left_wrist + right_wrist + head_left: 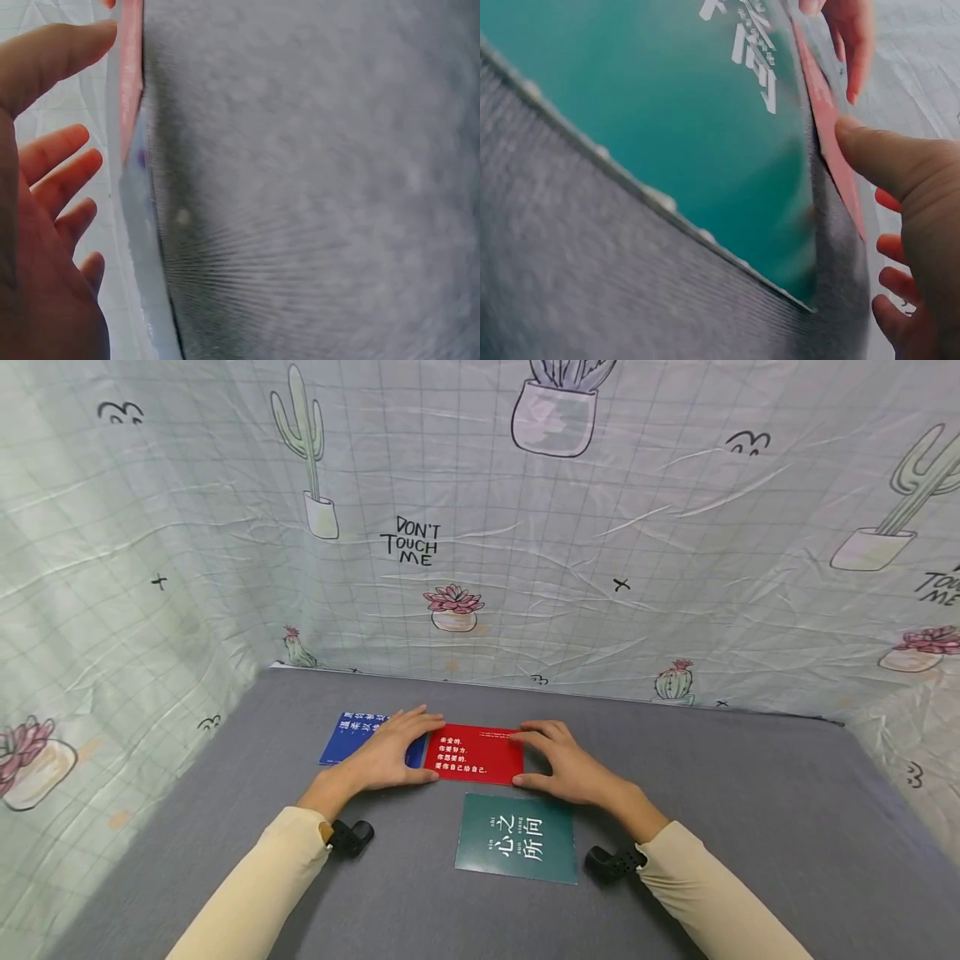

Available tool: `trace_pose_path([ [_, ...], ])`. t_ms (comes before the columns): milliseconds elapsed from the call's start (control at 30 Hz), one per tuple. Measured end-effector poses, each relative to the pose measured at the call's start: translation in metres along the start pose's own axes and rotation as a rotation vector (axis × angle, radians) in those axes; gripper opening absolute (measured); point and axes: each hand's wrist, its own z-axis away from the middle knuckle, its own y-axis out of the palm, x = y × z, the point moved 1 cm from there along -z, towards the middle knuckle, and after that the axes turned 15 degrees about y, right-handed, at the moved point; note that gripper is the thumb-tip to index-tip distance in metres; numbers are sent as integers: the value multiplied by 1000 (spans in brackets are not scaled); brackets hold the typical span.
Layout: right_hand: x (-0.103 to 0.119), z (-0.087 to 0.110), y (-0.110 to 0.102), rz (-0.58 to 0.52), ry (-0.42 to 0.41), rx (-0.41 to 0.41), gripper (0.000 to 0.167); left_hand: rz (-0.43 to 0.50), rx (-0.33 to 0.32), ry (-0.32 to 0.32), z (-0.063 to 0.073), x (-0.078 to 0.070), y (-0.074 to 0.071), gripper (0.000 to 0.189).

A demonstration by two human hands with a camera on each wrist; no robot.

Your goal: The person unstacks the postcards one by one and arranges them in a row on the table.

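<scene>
A red card [480, 743] with white writing lies flat on the grey table, its long sides running left to right. At its left end is my left hand [386, 753], thumb by the near corner and fingertips by the far one. My right hand [570, 767] spans the right end likewise, thumb and forefinger spread at the corners. Under the left hand, a blue card [347, 739] is partly covered, beside the red one. Nearer to me lies a teal card [480, 835] with white writing turned sideways; it fills much of the right wrist view.
Grey cloth [712, 793] covers the table. A pale curtain [525, 635] printed with cacti and grid lines hangs behind it and along the sides. Each wrist wears a black device, such as the left wrist device [352, 838].
</scene>
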Motion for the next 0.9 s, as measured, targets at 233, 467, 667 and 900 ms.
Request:
trace_pose_path([
  [233,-2,6,-9,-17,-27,-38,61,24,-47,32,2,-8,-4,77],
  [467,-5,24,-19,-18,-48,-65,65,29,-45,67,8,-33,0,87],
  [667,-4,44,-25,-13,-56,-91,65,76,-61,39,17,-57,4,89],
  [900,1,70,-26,-16,-54,-95,66,181,-115,2,27,-81,12,91],
])
